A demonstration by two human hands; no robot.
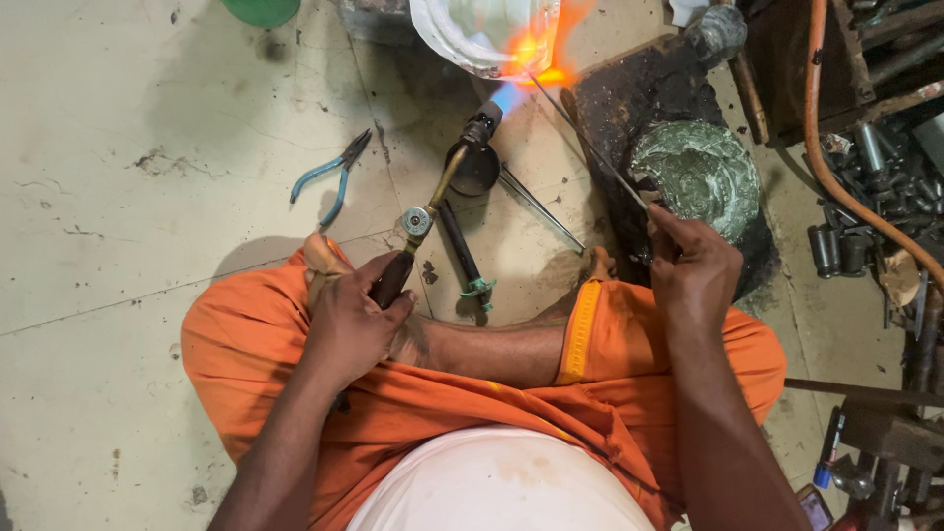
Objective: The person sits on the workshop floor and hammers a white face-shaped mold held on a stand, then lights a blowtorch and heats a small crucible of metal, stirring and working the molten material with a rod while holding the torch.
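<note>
Gas torch (433,202): brass-tubed, dark-handled, held in the left hand (354,320), which is closed round the handle just behind the valve knob; nozzle directed away from the body, blue flame turning orange against a pale metal vessel (472,34) beyond the nozzle; judged rigid, moderately light, hot toward the tip, best taken by the handle only. Thin metal rod (590,147): pinched in the closed fingers of the right hand (693,270), its far end brought into the flame beside the torch tip; judged slender, springy, easily bent, heat-conducting, to be gripped well back from the flame. Blue-handled pliers (329,177) are laid on the floor left of the torch; a dark block (639,98) with a greenish lump (703,172) is set right of the torch; an orange hose (846,187) is run farther right.
</note>
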